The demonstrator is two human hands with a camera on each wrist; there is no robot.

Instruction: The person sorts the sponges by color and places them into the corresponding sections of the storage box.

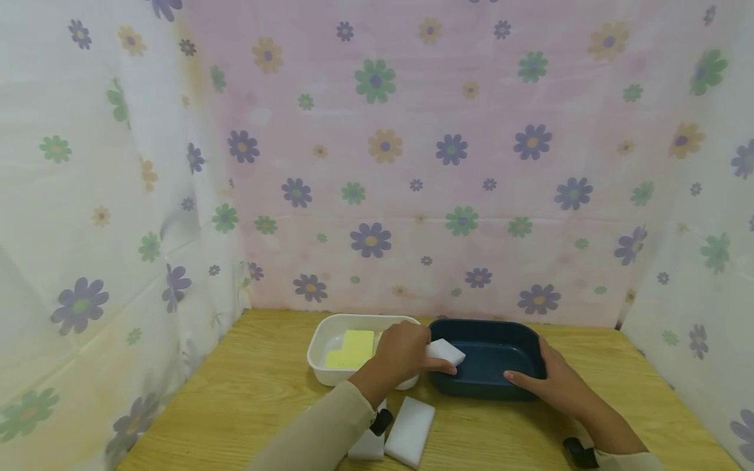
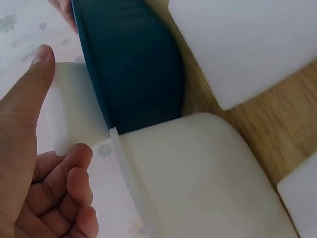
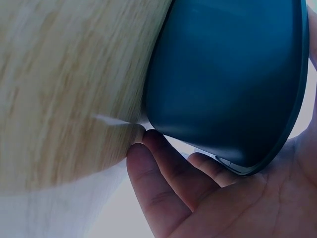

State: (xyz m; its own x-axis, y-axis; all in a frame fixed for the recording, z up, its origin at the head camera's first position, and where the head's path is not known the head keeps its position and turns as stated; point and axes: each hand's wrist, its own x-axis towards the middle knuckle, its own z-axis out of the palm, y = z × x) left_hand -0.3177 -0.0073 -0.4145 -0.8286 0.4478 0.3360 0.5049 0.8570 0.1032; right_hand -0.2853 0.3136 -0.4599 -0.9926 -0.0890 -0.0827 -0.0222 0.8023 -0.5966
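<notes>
My left hand (image 1: pixel 402 353) pinches a small white foam sponge block (image 1: pixel 446 352) between thumb and fingers. It holds the block over the left end of a dark blue rectangular container (image 1: pixel 489 390). The left wrist view shows the block (image 2: pixel 74 106) beside the container's rim, the lower fingers curled. At the container's right end, my right hand (image 1: pixel 562 381) grips the wall, thumb over the rim and fingers outside. In the right wrist view its fingers (image 3: pixel 171 171) lie along the container's outer side. A white container (image 1: pixel 323 376) stands left of the blue one, holding yellow sponge pieces (image 1: pixel 358 347).
Two white sponge blocks lie on the wooden table (image 1: pixel 235 392) in front of the containers: one block (image 1: pixel 410 428) in plain sight, another block (image 1: pixel 366 449) partly behind the left wrist. Flower-printed cloth (image 1: pixel 377 196) hangs behind the table and on both sides.
</notes>
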